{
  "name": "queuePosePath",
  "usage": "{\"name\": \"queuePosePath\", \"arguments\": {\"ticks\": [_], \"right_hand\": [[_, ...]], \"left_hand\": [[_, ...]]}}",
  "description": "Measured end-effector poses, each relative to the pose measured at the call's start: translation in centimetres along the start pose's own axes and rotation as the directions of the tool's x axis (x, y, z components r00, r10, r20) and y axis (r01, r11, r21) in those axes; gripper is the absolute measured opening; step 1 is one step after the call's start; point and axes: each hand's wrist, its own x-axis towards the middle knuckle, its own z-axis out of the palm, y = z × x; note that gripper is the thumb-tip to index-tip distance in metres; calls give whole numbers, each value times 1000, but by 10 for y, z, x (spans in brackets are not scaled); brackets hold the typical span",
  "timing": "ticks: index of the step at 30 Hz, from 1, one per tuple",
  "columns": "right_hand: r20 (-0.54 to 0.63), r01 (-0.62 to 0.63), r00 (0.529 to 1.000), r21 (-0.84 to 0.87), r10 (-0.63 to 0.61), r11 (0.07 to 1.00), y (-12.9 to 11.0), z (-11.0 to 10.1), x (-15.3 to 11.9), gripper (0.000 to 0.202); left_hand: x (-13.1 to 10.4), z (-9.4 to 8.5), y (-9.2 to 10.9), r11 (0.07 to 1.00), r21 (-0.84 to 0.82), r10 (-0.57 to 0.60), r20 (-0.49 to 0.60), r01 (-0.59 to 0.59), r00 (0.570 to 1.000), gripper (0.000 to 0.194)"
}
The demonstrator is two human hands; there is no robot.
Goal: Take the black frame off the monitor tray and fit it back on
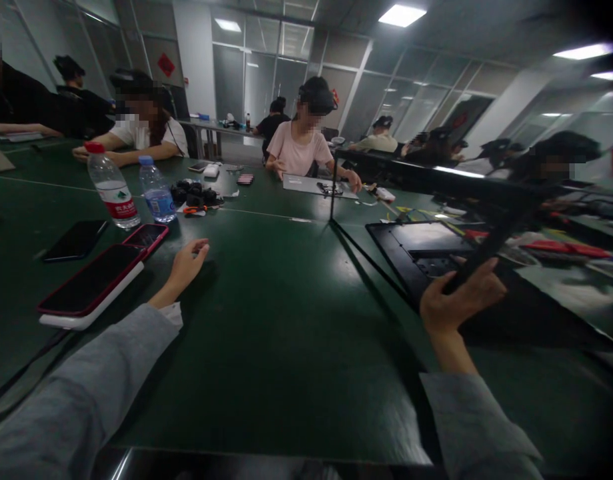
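Note:
My right hand (pixel 461 297) grips one side of a thin black rectangular frame (pixel 491 247), which is tilted up off the table. Its far corner stands near the middle of the view, and one lower bar slants back toward my wrist. Beneath and behind it, a flat black panel (pixel 401 247) with a shiny patch lies on the green table (pixel 266 347). My left hand (pixel 186 267) hovers low or rests on the tabletop, fingers loosely bent, with nothing in it. Left of it are a phone in a red case (pixel 94 280) and a white slab under that phone.
A red-capped bottle (pixel 114 190), a blue-capped bottle (pixel 157 193) and a dark phone (pixel 76 240) stand or lie at left. Black bundled items (pixel 194 193) sit beyond. Across the table, a person in pink (pixel 299 143) handles a grey panel (pixel 301 185). Red packets (pixel 561 248) lie at right.

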Motion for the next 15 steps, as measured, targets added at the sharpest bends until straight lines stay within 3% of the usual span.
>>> {"name": "queuePosePath", "arguments": {"ticks": [2, 6, 9, 11, 15], "right_hand": [[-53, 57, 997, 54, -54, 997, -16, -4, 1, 75], [-53, 8, 999, 211, 3, 978, -48, -7, 4, 73], [94, -113, 992, 348, 85, 930, -62, 6, 3, 77], [241, -227, 961, 393, 138, 891, -66, 22, 2, 79], [405, -326, 901, 390, 157, 861, -66, 57, 0, 82]], "left_hand": [[-1, 0, 1, 1000, -13, 11, -15, -11, 1000, 49], [-1, 3, 1, 996, -59, 71, -59, -74, 996, 58], [-3, 5, 6, 986, -98, 123, -91, -132, 988, 74], [-6, 5, 11, 982, -121, 130, -102, -142, 986, 79], [-12, 2, 18, 983, -163, 76, -83, -89, 994, 69]]}}
